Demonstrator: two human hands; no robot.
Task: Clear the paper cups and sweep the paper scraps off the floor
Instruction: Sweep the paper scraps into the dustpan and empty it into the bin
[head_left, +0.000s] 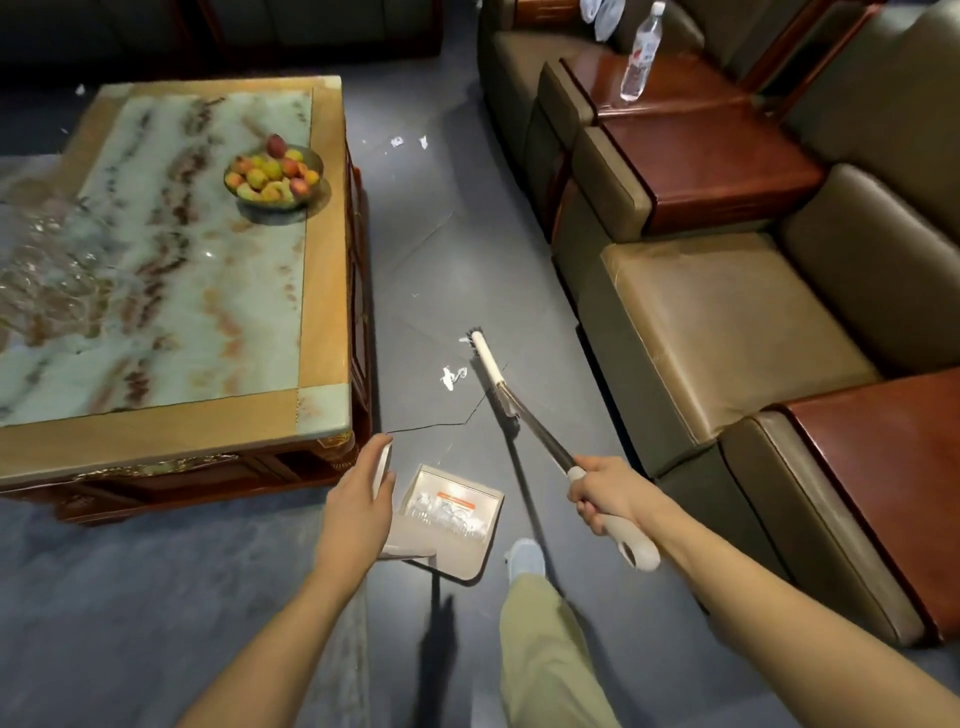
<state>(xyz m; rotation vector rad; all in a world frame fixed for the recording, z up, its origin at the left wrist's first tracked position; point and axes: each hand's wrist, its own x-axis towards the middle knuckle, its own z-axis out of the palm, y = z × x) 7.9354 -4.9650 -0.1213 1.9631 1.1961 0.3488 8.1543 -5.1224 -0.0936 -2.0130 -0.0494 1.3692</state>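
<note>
Right hand: your right hand (605, 493) is wrapped tight round the white grip of the broom (491, 364), with the shaft running out toward 11 o'clock.
Left hand: your left hand (358, 499) is curled round the upright handle of the dustpan (452, 519), and the pan sits low by your foot.
Nearest target: the paper scraps (451, 376) lie on the floor (441, 260) just beside the bristles, at their 9 o'clock. One small fleck lies at the far tip of the head.
Stroke: set the bristles down past the scraps at 12 o'clock, then pull short and light toward 6 o'clock. Long flicks would likely scatter paper this thin.
Pan: slide it forward and press its lip flat to the floor (a dark line in the floor runs between scraps and pan, and bits may snag there).
Next patch: the far scraps (397, 141) wait at 12 o'clock, well apart from you, between the coffee table (322, 260) and the sofa (727, 322).
Watch: keep the paper from sliding under the sofa at 3 o'clock.
Paper cups: none in view from here, so I can't say where they stand.
</note>
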